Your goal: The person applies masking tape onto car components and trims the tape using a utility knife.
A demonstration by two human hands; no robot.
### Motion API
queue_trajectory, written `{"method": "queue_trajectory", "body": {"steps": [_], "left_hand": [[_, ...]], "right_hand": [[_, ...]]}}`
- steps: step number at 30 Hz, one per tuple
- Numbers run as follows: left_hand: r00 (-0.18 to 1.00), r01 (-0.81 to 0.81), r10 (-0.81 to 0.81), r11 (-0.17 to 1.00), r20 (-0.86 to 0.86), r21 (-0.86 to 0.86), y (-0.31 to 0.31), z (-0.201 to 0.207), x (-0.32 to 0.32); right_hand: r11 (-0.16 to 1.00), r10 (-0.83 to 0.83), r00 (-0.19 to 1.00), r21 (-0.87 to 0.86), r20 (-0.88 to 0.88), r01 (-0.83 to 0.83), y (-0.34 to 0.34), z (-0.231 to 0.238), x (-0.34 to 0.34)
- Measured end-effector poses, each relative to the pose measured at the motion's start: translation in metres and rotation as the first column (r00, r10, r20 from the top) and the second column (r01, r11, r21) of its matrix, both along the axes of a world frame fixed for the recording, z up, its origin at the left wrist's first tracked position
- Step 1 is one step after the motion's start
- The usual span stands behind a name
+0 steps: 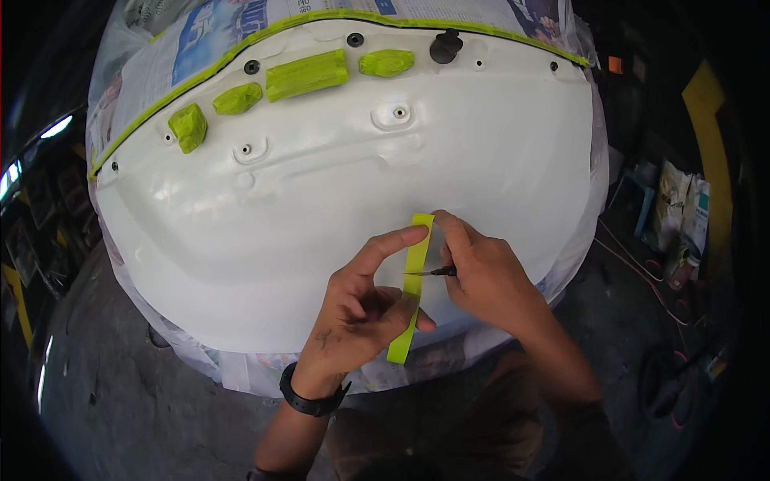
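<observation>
A strip of yellow-green masking tape is held up over the near part of a large white panel. My left hand grips the strip between its fingers, and the strip's lower end hangs below them. A dark watch band circles that wrist. In my right hand is a small knife with a dark handle. Its thin pointed blade lies across the strip, though I cannot tell whether it touches. My right index fingertip is at the strip's upper end. Most of the knife's handle is hidden by my fingers.
Several panel openings are covered with green tape, one a long patch. A black rubber plug stands at the far edge. Newspaper and plastic sheeting border the panel. Bags and cables lie on the floor at right.
</observation>
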State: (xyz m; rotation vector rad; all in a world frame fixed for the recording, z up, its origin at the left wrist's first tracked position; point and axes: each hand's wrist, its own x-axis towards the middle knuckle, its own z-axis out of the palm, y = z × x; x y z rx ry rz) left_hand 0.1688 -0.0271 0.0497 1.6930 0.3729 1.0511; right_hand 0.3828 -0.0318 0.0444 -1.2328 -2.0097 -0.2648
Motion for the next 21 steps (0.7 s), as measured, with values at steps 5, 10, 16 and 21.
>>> {"method": "queue_trajectory", "body": {"steps": [5, 10, 16, 21], "left_hand": [[0.975, 0.076, -0.086, 0.996, 0.203, 0.054, 0.000, 0.017, 0.004], [0.980, 0.063, 0.010, 0.932, -0.198, 0.357, 0.013, 0.051, 0.003], [0.796, -0.127, 0.576, 0.458, -0.184, 0.880, 0.035, 0.105, 0.048], [0.595, -0.272, 0.735, -0.197, 0.325, 0.942, 0.061, 0.163, 0.049]], "right_hand": [[0.999, 0.038, 0.972, 0.014, -0.232, -0.036, 0.007, 0.010, 0.046], [0.907, 0.386, 0.806, 0.025, -0.448, -0.421, -0.003, 0.067, 0.039], [0.931, 0.366, 0.845, 0.160, -0.391, -0.329, 0.029, 0.094, 0.068], [0.884, 0.362, 0.757, 0.459, -0.543, -0.093, 0.093, 0.117, 0.076]]}}
